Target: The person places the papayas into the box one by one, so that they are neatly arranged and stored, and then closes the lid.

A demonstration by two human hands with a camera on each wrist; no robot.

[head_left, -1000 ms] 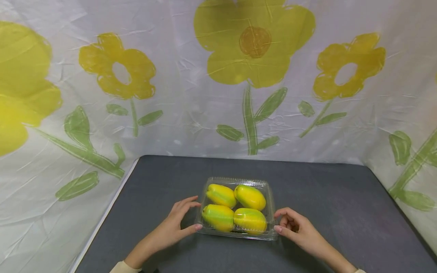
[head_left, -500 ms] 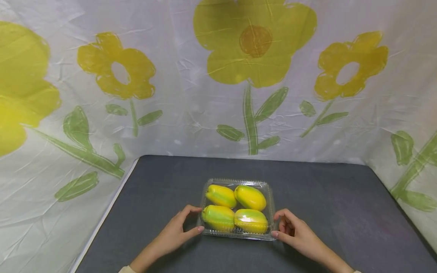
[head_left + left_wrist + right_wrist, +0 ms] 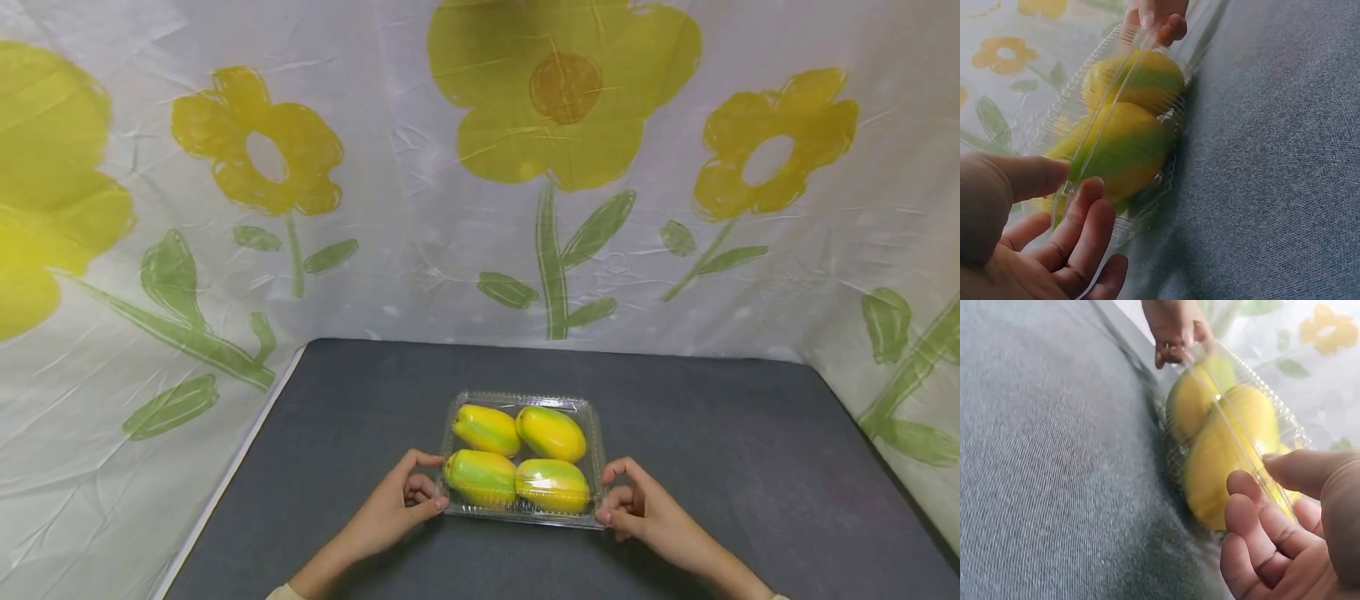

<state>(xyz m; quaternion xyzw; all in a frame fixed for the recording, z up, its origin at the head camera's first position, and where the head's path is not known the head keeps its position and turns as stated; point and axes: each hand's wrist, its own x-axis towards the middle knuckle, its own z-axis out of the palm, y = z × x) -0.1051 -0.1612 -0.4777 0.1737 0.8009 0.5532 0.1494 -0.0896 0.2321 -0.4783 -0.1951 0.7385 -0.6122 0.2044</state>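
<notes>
A clear plastic clamshell box (image 3: 525, 520) with ridged walls sits on the dark table in the head view, lid down. Inside it lie several yellow-green mangoes (image 3: 480, 479), two of them along the near side. My left hand (image 3: 390, 510) pinches the rim at the near left corner between thumb and curled fingers. At the near right corner, my right hand (image 3: 651, 515) pinches the rim the same way. In the left wrist view, the thumb presses on the rim strip (image 3: 1094, 134) with fingertips beneath. The right wrist view shows a matching pinch on the rim (image 3: 1235, 419).
Dark grey cloth covers the table (image 3: 360, 392), whose back edge meets a pale curtain (image 3: 405, 250) printed with yellow flowers. The curtain also runs along the left and right sides.
My left hand has moved right onto the box's rim, and its fingers have curled from spread to a pinch. My right hand's fingers have closed on the right corner. The box has barely moved.
</notes>
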